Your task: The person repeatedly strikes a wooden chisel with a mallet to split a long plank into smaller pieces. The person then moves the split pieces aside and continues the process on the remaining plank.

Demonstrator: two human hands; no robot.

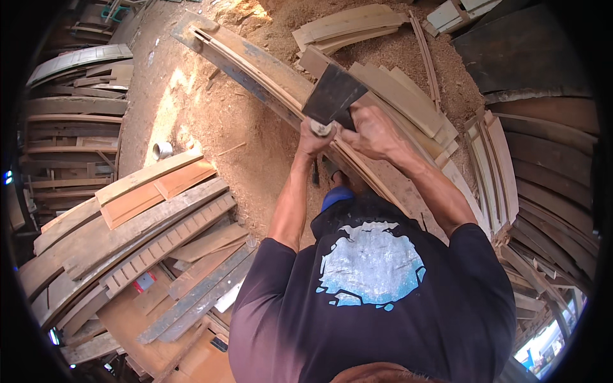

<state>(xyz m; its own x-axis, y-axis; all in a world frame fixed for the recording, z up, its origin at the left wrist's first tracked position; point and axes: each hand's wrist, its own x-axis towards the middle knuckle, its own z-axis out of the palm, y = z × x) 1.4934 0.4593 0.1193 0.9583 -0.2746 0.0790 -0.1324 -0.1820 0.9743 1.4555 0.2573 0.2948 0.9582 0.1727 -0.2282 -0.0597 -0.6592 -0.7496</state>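
Observation:
Both my hands are on a dark, boxy tool (335, 92) that looks like a hand planer, held over a long bench plank (268, 62). My left hand (313, 138) is closed round the pale, round-ended grip at its near left. On the right side, my right hand (375, 132) wraps the dark rear handle, its fingers partly hidden. Beneath the tool runs a narrow wooden strip (246, 69), lying lengthwise along the plank and showing again on the near side. The tool's underside is hidden, so I cannot tell whether it touches the wood.
Flat boards (408, 105) are stacked right of the bench, with more curved-looking boards (348, 25) beyond. A pile of planks (153, 217) rises at the left, near a metal cup-like object (162, 150). Wood shavings (249, 137) cover the floor. A dark sheet (523, 54) stands far right.

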